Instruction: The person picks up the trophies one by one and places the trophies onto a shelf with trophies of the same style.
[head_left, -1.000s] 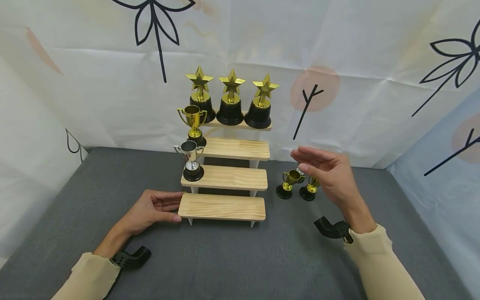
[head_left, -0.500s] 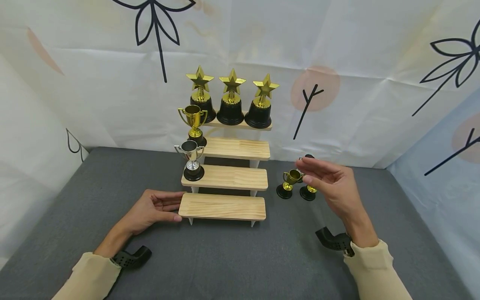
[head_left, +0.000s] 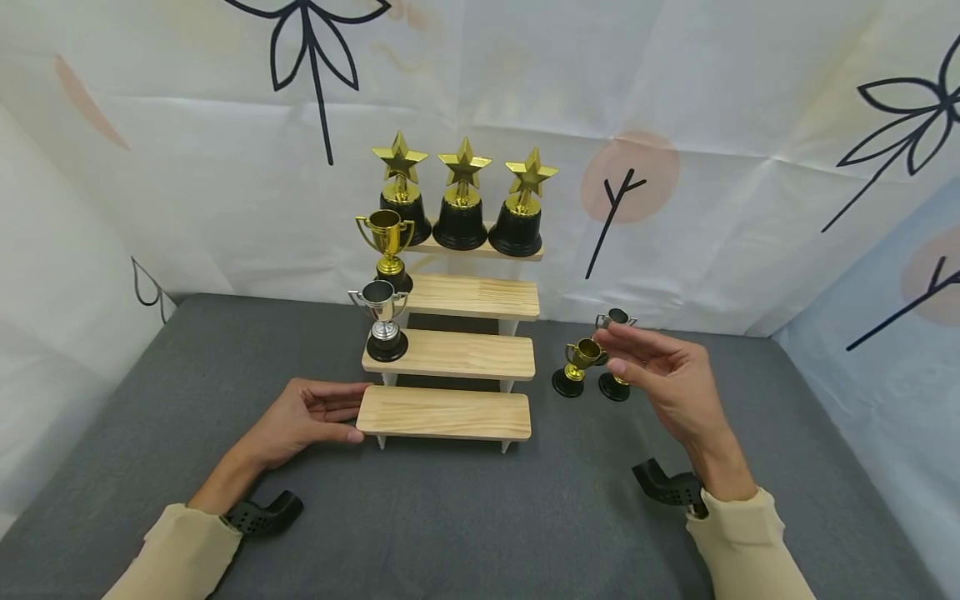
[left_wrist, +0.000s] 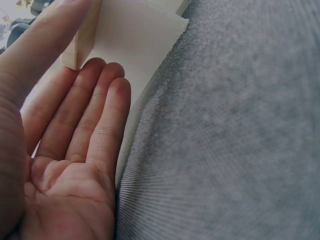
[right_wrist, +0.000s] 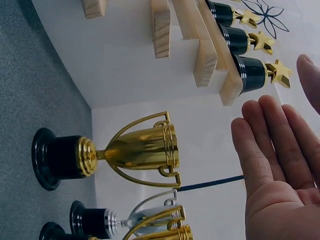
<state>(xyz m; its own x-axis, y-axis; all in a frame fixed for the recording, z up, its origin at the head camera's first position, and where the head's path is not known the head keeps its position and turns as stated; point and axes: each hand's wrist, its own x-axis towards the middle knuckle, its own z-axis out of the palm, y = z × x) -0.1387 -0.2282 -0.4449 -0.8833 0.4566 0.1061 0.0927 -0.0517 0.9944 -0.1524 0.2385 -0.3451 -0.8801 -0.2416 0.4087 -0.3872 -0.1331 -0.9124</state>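
My left hand (head_left: pixel 300 425) is at the left end of the lowest step of a wooden tiered stand (head_left: pixel 442 412). In the left wrist view its fingers (left_wrist: pixel 107 120) are extended along the end of the step, palm showing, not curled round it. My right hand (head_left: pixel 667 379) hovers with straight fingers, holding nothing, beside several small trophy cups on the table. Among these are a gold cup (head_left: pixel 576 367), a second gold cup (head_left: pixel 614 387) partly covered by the hand, and a silver cup (head_left: pixel 617 317) behind. The right wrist view shows the nearest gold cup (right_wrist: pixel 142 150) standing apart from the fingers.
Three gold star trophies (head_left: pixel 462 204) line the top step. A gold cup (head_left: pixel 387 237) stands at the left of the step below, and a silver cup (head_left: pixel 385 321) at the left of the one under that. A patterned white cloth (head_left: pixel 720 225) hangs behind the grey table (head_left: pixel 450 525).
My right hand has drawn slightly back and to the right, uncovering the silver cup at the back. The left hand and the stand have stayed put.
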